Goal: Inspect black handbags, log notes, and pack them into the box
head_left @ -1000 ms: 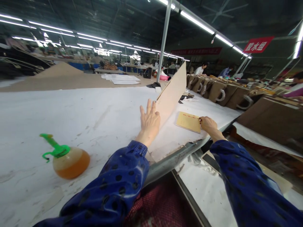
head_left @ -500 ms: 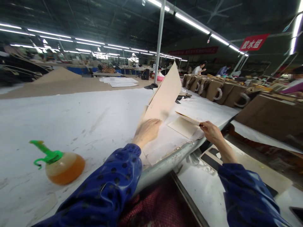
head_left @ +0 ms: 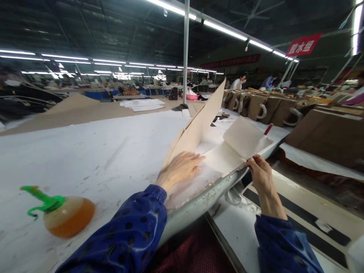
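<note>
My left hand (head_left: 179, 169) lies flat with fingers stretched out on the lower part of a tall beige cardboard sheet (head_left: 202, 121), which stands tilted up from the white table (head_left: 93, 151). My right hand (head_left: 260, 175) pinches the near edge of a smaller pale paper piece (head_left: 243, 137), lifted and folded upward above the table's metal edge (head_left: 199, 204). Both arms wear dark blue dotted sleeves.
A round bottle of amber liquid with a green spout (head_left: 64, 214) lies at the left. Brown paper bags with white handles (head_left: 264, 108) line the right side. A metal post (head_left: 186, 53) rises behind the sheet. Other people work far back. Dark strips lie on a lower surface (head_left: 298, 220).
My left hand has slid down the big sheet and now presses flat on it. My right hand lifted the small piece off the table and turned it up, pale side showing.
</note>
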Tool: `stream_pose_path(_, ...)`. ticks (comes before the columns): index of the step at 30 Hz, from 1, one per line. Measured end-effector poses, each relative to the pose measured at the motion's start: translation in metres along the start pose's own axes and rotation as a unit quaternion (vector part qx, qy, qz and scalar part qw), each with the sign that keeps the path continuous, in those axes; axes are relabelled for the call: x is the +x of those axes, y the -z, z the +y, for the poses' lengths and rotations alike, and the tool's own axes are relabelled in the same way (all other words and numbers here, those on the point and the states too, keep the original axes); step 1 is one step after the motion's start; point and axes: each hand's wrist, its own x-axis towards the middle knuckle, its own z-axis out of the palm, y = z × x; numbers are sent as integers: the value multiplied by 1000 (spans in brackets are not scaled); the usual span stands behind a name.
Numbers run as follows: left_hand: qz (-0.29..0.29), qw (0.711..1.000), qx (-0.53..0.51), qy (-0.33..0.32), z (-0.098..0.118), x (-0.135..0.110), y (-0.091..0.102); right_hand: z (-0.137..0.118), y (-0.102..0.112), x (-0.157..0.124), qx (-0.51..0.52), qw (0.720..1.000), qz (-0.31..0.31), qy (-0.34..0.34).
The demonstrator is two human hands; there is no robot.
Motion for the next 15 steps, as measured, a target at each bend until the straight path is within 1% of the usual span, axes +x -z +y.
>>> stream_pose_path(1, -6, 1000, 5, -4, 2, 0, -1, 3, -2, 0, 17, 1000, 15, -5)
stream_pose_path(3, -7, 1000, 7, 19, 2, 1, -2, 3, -4, -1, 42, 998, 42, -9)
stream_pose_path(6, -7, 996, -10, 83, -2, 2, -4, -7, -6, 1, 62, 994, 85, 8)
stream_pose_path(8, -11, 995, -29, 99, -5, 2, -4, -15, -7, 4, 64, 992, 105, 24)
stream_pose_path(10, -10, 994, -43, 99, -8, 2, -4, -21, -8, 10, 58, 992, 108, 31)
stream_pose_path(15, -8, 997, -29, 69, -9, 0, -6, -37, -13, 31, 32, 997, 65, 29)
